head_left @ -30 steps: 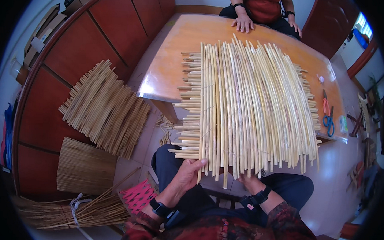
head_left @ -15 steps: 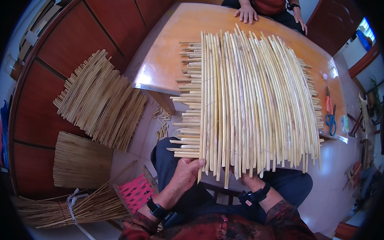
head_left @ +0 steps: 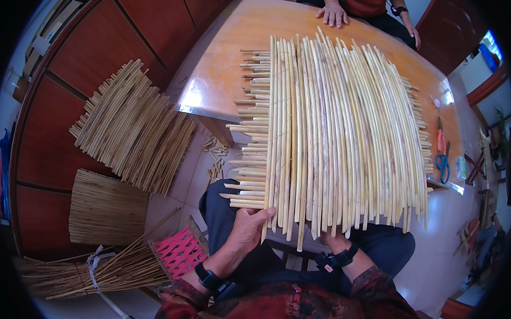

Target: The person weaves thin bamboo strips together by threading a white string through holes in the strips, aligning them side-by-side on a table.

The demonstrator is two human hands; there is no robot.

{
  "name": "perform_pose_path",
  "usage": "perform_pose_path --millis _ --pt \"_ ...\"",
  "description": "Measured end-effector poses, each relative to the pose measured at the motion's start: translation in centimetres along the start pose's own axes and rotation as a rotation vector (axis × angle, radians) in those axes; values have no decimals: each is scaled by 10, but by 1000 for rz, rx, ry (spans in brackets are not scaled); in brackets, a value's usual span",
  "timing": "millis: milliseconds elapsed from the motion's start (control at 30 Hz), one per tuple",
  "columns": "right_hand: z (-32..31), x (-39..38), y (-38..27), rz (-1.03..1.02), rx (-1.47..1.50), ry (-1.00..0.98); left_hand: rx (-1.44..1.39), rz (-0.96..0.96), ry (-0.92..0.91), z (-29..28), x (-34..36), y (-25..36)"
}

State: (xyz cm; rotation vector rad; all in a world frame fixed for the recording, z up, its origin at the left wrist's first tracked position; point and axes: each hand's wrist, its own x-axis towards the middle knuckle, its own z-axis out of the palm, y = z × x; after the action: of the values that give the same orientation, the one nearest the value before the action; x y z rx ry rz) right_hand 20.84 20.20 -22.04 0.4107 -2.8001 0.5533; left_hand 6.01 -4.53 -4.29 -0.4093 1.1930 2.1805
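A wide mat of pale reed sticks (head_left: 341,134), crossed beneath by shorter sticks poking out at both sides, lies over the wooden table (head_left: 219,57) and reaches past its near edge toward my lap. My left hand (head_left: 247,224) grips its near left corner, thumb on top of the end sticks. My right hand (head_left: 332,240) is under the near edge, its fingers hidden by the reeds. Orange-handled scissors (head_left: 441,140) and blue-handled scissors (head_left: 443,169) lie to the right on the tabletop, near a small white object (head_left: 436,102).
Another person's hand (head_left: 333,15) rests on the table's far side. More stick mats (head_left: 127,127) lean on the red cabinet (head_left: 53,135) at left, above a bundle of long stalks (head_left: 65,279) and a pink-webbed stool (head_left: 176,249). Short offcuts (head_left: 216,155) lie on the floor.
The table and surroundings have shifted up in the view, as if the camera moved. My hands stay at the mat's near edge, with the left still gripping its corner.
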Motion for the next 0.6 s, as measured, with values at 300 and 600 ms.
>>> perform_pose_path --millis 300,600 --pt "9 -2 3 -66 -77 46 -51 -75 -21 10 -2 8" --pt "7 7 -1 -8 17 6 54 -161 -87 -7 2 -9"
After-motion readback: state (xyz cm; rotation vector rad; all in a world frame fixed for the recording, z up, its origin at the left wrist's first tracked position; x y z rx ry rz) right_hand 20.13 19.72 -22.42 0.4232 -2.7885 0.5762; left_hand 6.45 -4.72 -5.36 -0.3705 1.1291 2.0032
